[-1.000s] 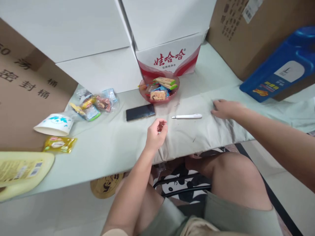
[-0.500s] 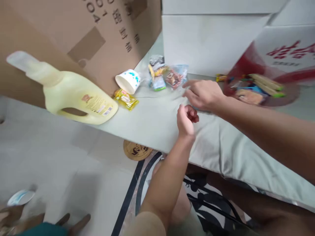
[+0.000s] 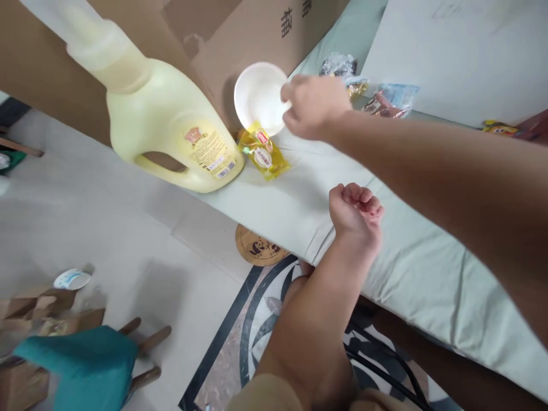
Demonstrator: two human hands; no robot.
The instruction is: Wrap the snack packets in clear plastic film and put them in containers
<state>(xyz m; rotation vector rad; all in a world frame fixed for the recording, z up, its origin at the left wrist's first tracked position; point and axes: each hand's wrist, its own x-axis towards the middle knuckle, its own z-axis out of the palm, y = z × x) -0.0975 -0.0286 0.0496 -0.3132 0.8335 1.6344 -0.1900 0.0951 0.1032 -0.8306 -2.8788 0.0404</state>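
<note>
- The right hand [image 3: 314, 105] is pinching the rim of the paper cup [image 3: 258, 94], which is lying on its side beside the detergent bottle [image 3: 171, 131].
- The left hand [image 3: 357, 210] is resting in a fist, seemingly empty.
- Lifting would probably need care, as the yellow sachet [image 3: 262, 157] is touching the cup.

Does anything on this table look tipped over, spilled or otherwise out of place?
Yes. The yellow jug lies on its side at the edge of the table, not upright. Beside it the white paper cup is tipped too, mouth toward the camera, the right hand at its rim. No spill shows.
</note>
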